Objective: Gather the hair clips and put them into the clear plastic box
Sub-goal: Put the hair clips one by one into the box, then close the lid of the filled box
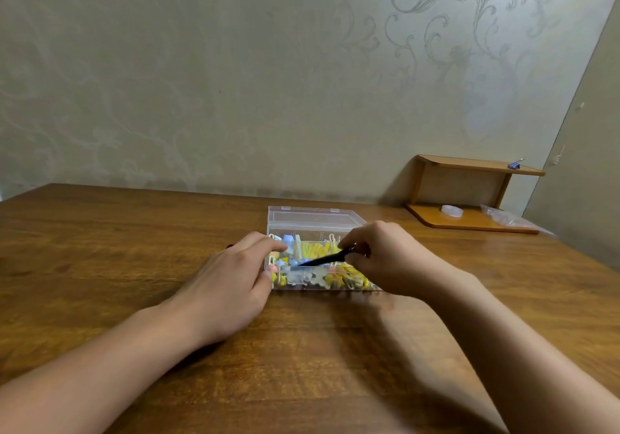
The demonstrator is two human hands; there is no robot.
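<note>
Head view. The clear plastic box (313,252) sits mid-bench (100,249), lid laid open toward 12 o'clock, filled with yellow and blue hair clips (317,249). Left hand (231,282), at the box's 9 o'clock, rests against its side wall, grip relaxed and apart. Right hand (385,259), at 3 o'clock, has its grip pinched on a black clip (322,260) lying over the box. A wooden shelf (469,195) stands at 2 o'clock.
</note>
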